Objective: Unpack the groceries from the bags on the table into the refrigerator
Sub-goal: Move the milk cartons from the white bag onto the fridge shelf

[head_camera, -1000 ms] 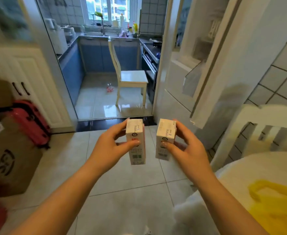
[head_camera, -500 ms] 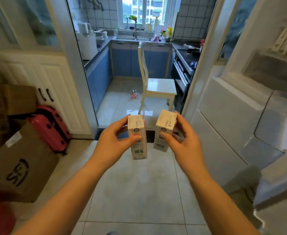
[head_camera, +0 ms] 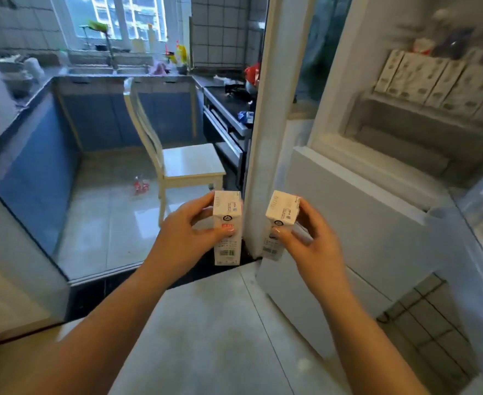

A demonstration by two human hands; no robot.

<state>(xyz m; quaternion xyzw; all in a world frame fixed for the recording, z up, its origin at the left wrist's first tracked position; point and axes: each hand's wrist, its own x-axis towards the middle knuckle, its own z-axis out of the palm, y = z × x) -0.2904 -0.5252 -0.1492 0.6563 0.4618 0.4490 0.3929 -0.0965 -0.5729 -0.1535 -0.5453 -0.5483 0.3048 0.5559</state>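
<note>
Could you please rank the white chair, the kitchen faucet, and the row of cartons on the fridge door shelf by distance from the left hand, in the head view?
From the left hand, which holds a carton:
1. White chair, just beyond the hand, in the kitchen.
2. Row of cartons, up to the right, on the fridge door shelf.
3. Kitchen faucet, at the far counter under the window.
</note>
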